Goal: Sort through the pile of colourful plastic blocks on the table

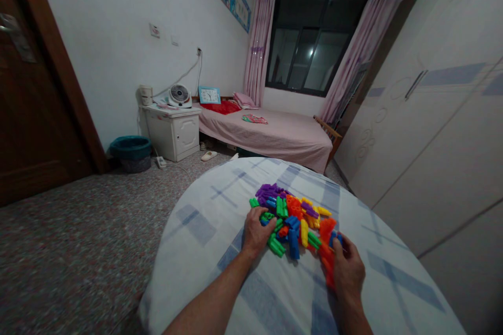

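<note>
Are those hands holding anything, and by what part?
The right hand seems to pinch a blue plastic block by its end. The left hand lies on the pile of blocks; any grip there is unclear.

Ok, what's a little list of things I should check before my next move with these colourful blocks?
Left hand on the pile of plastic blocks: ok, it rests on the near side.
Right hand grip: cannot tell, its fingers hide how tightly it holds the blue and orange pieces.
Pile away from the rim of the white and blue checked cloth: ok, it sits well in from the edge.
Orange blocks by the right hand: ok, they lie on the cloth.
Purple blocks: ok, they sit together at the far side.
Blocks under the left hand: cannot tell, the hand covers them.
</note>
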### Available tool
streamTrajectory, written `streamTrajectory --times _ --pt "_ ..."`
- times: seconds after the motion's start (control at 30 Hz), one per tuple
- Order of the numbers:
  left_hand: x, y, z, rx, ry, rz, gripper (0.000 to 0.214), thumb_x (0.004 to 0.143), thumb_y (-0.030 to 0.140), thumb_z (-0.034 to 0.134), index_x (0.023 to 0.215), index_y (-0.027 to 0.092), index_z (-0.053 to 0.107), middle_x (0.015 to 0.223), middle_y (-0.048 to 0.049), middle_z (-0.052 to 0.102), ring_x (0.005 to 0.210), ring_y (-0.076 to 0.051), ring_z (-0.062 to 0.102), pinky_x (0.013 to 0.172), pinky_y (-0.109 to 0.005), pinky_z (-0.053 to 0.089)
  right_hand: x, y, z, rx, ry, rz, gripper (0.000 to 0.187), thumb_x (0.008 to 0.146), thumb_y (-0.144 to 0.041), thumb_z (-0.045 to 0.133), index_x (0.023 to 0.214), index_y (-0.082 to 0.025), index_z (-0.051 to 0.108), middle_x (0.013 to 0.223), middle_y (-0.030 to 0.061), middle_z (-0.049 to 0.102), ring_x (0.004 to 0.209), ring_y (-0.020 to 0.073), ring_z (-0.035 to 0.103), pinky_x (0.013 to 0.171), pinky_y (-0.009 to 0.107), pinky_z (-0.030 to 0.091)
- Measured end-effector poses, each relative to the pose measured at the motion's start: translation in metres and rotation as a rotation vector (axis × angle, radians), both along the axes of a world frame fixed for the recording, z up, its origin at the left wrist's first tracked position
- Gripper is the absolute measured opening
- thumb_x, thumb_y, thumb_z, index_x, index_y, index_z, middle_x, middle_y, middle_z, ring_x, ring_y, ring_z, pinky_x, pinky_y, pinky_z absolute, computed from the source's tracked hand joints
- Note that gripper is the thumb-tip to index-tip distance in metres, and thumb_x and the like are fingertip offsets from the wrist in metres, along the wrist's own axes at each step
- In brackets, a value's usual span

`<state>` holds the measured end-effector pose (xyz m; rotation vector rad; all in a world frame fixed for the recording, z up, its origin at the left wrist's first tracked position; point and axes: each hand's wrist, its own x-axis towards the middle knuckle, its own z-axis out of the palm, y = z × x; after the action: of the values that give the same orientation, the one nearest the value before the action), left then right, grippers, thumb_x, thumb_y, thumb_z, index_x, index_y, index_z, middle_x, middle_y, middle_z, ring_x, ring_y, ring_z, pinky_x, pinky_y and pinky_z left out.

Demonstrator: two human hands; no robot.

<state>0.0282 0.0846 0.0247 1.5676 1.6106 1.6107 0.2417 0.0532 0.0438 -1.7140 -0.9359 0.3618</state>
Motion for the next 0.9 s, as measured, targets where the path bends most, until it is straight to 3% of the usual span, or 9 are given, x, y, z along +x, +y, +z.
streamTrajectory --times 0.13,0.2,0.37,0.5,0.57,0.63,0.7,0.8,0.9 --pt "-0.001 0.003 -0.002 0.025 -0.035 0.014 0.022 0.076 0.027 0.064 0.095 0.017 0.062 0.1 -0.0062 0.061 0.1 -0.019 0.056 0.094 -0.036 0.044 0.018 0.005 -0.011 0.056 0.219 -0.012 0.068 0.071 -0.058 0.054 0.121 -0.011 0.057 0.102 0.0109 0.066 0.077 0.0206 0.062 0.062 0.031 0.051" --pt "-0.001 0.003 -0.003 0.042 0.002 0.024 0.023 0.076 0.028 0.064 0.096 0.016 0.063 0.103 -0.0071 0.06 0.103 -0.02 0.055 0.096 -0.038 0.044 0.02 0.005 -0.013 0.052 0.206 -0.018 0.067 0.071 -0.057 0.055 0.121 -0.013 0.057 0.103 0.0107 0.066 0.078 0.0212 0.062 0.065 0.033 0.051" --pt "-0.001 -0.001 -0.005 0.023 0.186 0.032 0.027 0.08 0.034 0.061 0.102 0.018 0.065 0.12 -0.009 0.056 0.121 -0.025 0.046 0.106 -0.045 0.036 0.019 0.001 -0.004 0.044 -0.184 -0.018 0.052 0.078 -0.049 0.045 0.118 -0.018 0.059 0.115 0.0111 0.063 0.1 0.0271 0.058 0.09 0.042 0.043" --pt "0.002 -0.004 -0.005 -0.043 0.302 -0.01 0.045 0.079 0.047 0.061 0.115 0.02 0.061 0.131 -0.0099 0.051 0.129 -0.03 0.038 0.108 -0.049 0.032 0.027 -0.001 -0.004 -0.1 -0.507 -0.102 0.064 0.079 -0.052 0.034 0.125 -0.011 0.054 0.12 0.0202 0.057 0.113 0.0357 0.05 0.095 0.052 0.036" --pt "0.003 -0.006 -0.005 -0.055 0.349 -0.079 0.059 0.074 0.055 0.064 0.122 0.021 0.057 0.135 -0.0108 0.047 0.131 -0.031 0.036 0.108 -0.05 0.032 0.032 0.0 -0.007 -0.235 -0.559 -0.111 0.072 0.08 -0.057 0.03 0.128 -0.008 0.051 0.12 0.0236 0.056 0.116 0.0387 0.046 0.096 0.055 0.033" --pt "0.005 -0.008 -0.005 -0.067 0.395 -0.16 0.076 0.067 0.061 0.067 0.129 0.021 0.052 0.14 -0.0129 0.042 0.132 -0.034 0.033 0.107 -0.053 0.031 0.033 0.002 -0.012 -0.375 -0.513 -0.041 0.077 0.08 -0.06 0.028 0.132 -0.007 0.047 0.12 0.0249 0.056 0.114 0.0394 0.048 0.094 0.055 0.035" --pt "0.006 -0.01 -0.006 -0.074 0.444 -0.238 0.09 0.059 0.066 0.07 0.134 0.021 0.046 0.144 -0.0147 0.036 0.134 -0.036 0.03 0.106 -0.056 0.03 0.029 0.004 -0.016 -0.404 -0.449 0.078 0.075 0.081 -0.061 0.028 0.135 -0.011 0.043 0.12 0.0222 0.058 0.111 0.0371 0.053 0.092 0.053 0.038" --pt "0.007 -0.014 -0.007 -0.054 0.526 -0.343 0.103 0.05 0.068 0.074 0.138 0.025 0.041 0.147 -0.0153 0.031 0.135 -0.039 0.027 0.105 -0.061 0.027 0.013 0.006 -0.022 -0.17 -0.426 0.295 0.064 0.082 -0.057 0.037 0.134 -0.021 0.045 0.121 0.0135 0.059 0.112 0.0314 0.054 0.093 0.047 0.04" --pt "0.01 -0.015 -0.008 -0.037 0.585 -0.364 0.103 0.048 0.059 0.079 0.137 0.024 0.042 0.147 -0.017 0.03 0.134 -0.04 0.027 0.104 -0.061 0.029 -0.004 0.007 -0.027 0.015 -0.434 0.451 0.058 0.08 -0.052 0.046 0.128 -0.022 0.05 0.127 0.0103 0.055 0.118 0.0277 0.05 0.098 0.043 0.039"
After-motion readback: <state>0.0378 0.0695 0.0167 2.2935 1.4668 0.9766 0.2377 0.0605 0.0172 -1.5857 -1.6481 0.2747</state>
